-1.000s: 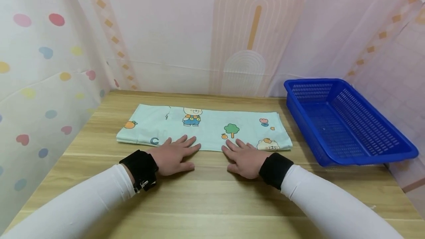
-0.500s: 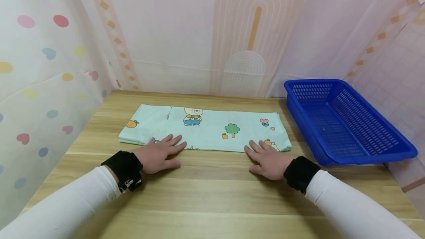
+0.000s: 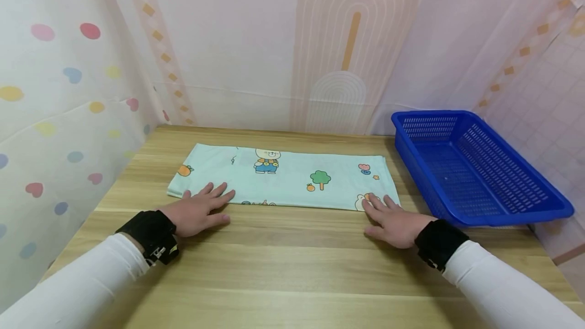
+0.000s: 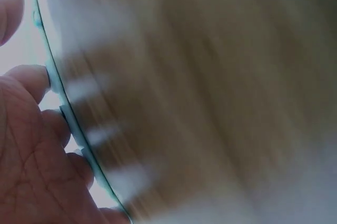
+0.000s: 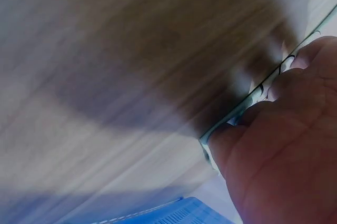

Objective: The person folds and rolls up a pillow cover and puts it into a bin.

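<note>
A pale mint cloth (image 3: pixel 292 176), folded into a long strip and printed with a bear, a tree and oranges, lies flat across the table. My left hand (image 3: pixel 197 212) rests with straight, spread fingers on its near edge towards the left end. At the near right corner my right hand (image 3: pixel 396 222) does the same, its fingertips over a printed bear's head. Both palms face down and neither hand grips anything. From the left wrist, the fingers (image 4: pixel 31 79) overlap the cloth's edge (image 4: pixel 73 116); the right wrist view shows the right fingers (image 5: pixel 258 111) along the same edge.
A blue perforated plastic basket (image 3: pixel 555 204) stands at the right, just beyond the cloth's right end. The wooden table (image 3: pixel 292 268) runs back to a printed fabric backdrop (image 3: pixel 237 65), with a dotted fabric wall (image 3: pixel 77 131) on the left.
My hands have slid apart along the cloth's near edge, the left one leftward and the right one rightward to the corner. The cloth and basket stay in place.
</note>
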Available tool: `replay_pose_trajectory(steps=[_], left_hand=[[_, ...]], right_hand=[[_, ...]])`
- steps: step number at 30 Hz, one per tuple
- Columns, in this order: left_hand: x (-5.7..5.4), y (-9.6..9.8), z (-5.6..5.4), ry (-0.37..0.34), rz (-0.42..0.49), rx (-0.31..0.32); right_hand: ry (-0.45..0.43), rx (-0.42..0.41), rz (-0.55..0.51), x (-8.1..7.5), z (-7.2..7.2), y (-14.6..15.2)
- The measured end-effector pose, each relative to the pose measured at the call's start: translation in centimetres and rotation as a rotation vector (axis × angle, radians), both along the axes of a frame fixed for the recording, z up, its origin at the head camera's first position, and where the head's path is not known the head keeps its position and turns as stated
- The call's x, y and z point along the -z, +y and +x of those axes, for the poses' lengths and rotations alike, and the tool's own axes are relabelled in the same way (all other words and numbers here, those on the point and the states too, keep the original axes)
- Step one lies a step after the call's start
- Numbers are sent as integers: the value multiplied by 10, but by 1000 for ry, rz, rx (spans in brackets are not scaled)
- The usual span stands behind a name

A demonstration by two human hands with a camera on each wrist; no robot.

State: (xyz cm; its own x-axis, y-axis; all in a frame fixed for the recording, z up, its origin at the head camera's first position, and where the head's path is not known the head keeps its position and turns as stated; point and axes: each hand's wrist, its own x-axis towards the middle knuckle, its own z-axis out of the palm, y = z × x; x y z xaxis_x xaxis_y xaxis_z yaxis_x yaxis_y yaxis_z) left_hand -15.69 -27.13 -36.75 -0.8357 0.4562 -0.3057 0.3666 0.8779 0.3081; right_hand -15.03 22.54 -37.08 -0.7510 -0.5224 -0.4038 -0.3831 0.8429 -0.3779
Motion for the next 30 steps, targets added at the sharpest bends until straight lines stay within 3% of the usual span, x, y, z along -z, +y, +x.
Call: replay_pose_trajectory(steps=[7, 16, 24, 30], left_hand=[[2, -20, -2, -3, 48, -55], [0, -41, -6, 18, -27, -146], [0, -54, -7, 27, -50, -198], [1, -61, -16, 147, -113, -234]], right_hand=[[-16, 23, -1, 0, -1, 0], [-48, 62, -51, -1, -6, 2], [-3, 96, -33, -4, -9, -3], [15, 118, -9, -5, -12, -6]])
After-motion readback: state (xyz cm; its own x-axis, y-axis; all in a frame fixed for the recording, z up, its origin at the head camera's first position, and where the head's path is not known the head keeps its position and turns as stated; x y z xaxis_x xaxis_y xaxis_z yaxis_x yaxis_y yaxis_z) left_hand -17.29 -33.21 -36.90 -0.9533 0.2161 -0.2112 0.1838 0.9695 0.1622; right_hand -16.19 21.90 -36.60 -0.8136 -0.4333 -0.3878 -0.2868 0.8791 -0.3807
